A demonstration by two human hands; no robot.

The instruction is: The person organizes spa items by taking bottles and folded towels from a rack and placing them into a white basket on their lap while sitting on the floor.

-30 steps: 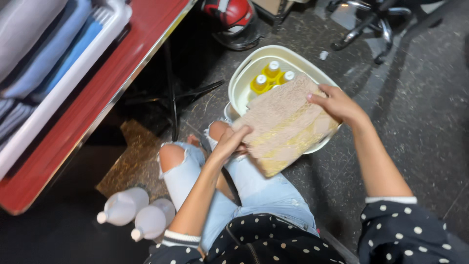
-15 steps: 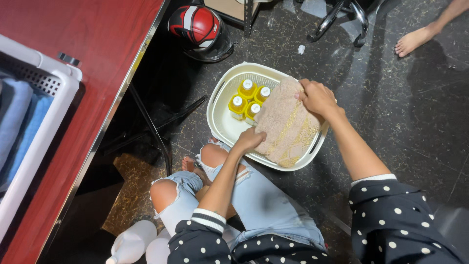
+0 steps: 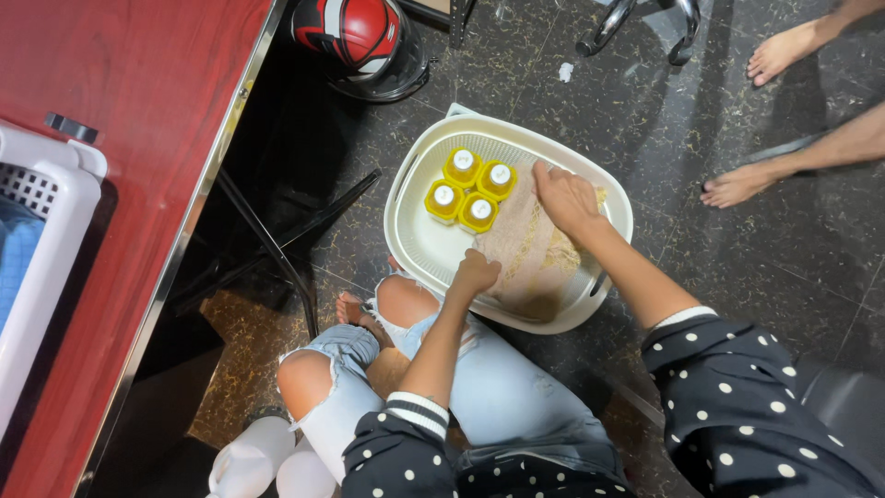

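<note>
Both hands down in the cream basket [image 3: 415,235] on the floor: left hand [image 3: 476,274] clenched on the beige towel [image 3: 525,254], right hand [image 3: 566,197] pressing it flat. Could likely nudge over the yellow bottles [image 3: 468,189] touching the towel's left edge.

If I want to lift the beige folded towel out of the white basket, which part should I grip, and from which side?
Probably grip the folded towel at its two short ends, from above. It lies flat in the basket, beside the yellow bottles; the left hand and right hand already rest there.
</note>
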